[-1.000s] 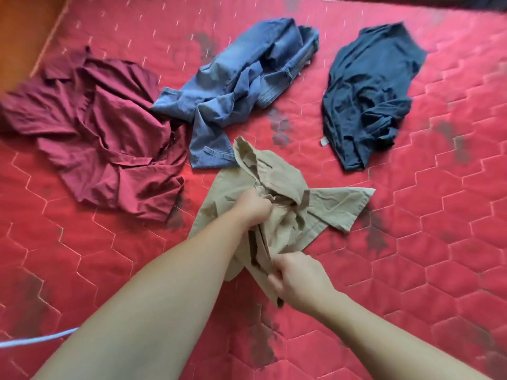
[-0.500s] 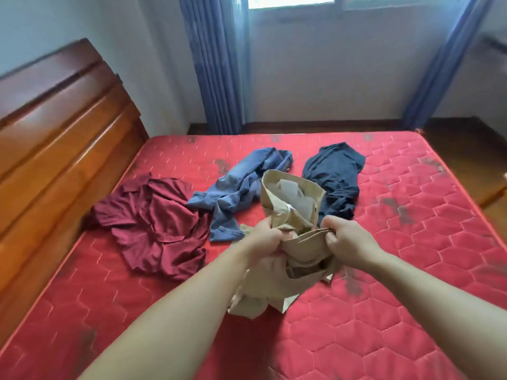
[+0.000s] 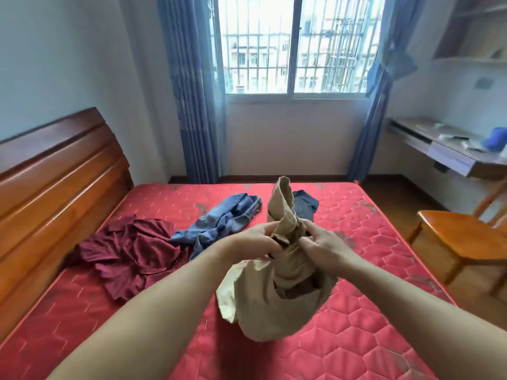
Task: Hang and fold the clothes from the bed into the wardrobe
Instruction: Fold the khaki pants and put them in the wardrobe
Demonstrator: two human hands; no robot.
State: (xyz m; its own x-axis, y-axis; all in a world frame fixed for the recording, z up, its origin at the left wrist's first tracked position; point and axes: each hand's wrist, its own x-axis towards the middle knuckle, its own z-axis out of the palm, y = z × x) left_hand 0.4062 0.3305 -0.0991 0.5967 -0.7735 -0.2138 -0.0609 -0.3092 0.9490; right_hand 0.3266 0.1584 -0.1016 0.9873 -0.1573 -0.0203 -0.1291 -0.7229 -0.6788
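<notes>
Khaki garment (image 3: 277, 286) bunched in both grips, hiding dark garment (image 3: 306, 205) behind

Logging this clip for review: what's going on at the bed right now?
A person's left hand and right hand grip a bunched khaki garment, held up above the red mattress. A maroon garment, a denim one and a dark navy one lie unfolded on it.
</notes>
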